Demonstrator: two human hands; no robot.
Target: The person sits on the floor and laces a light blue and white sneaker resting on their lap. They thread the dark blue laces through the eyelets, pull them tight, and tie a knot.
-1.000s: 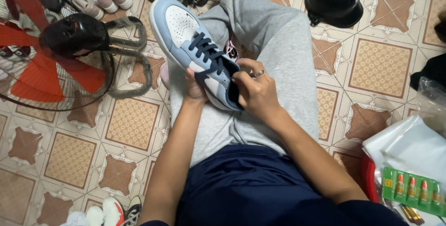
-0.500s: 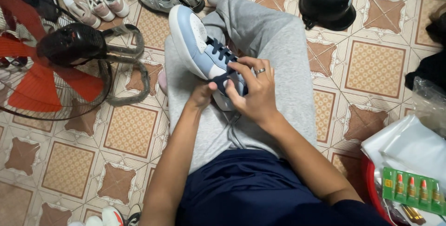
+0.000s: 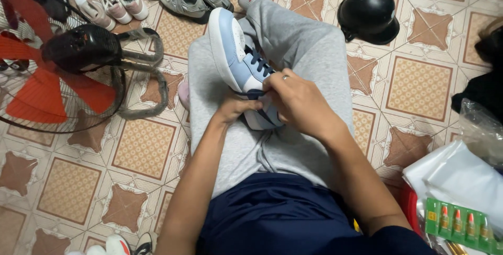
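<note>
A blue and white shoe [image 3: 237, 61] rests on the person's lap, on grey pants. Both hands are close together on it. The left hand [image 3: 237, 109] grips the shoe from below. The right hand [image 3: 296, 103] pinches its dark lace [image 3: 258, 66]. A flat green pack of small tubes [image 3: 463, 221] lies at the bottom right by a white bag [image 3: 461, 179]. A red fan [image 3: 57, 77] sits on the floor at the left.
</note>
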